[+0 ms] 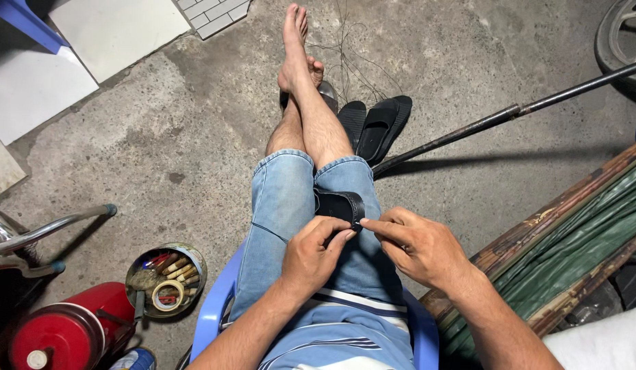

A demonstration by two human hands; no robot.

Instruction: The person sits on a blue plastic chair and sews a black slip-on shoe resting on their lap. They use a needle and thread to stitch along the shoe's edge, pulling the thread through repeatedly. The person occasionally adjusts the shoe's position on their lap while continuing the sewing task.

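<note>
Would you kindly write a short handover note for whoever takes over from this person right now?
Left hand: grip pinched on the near edge of the black strap lying across the lap.
Right hand: fingertips pinching the strap's end beside the left thumb.
Strap rests on the denim shorts; the person sits in a blue plastic chair.
Round tin of small tools and tape stands on the floor, left.
Done or left: cannot tell.
</note>
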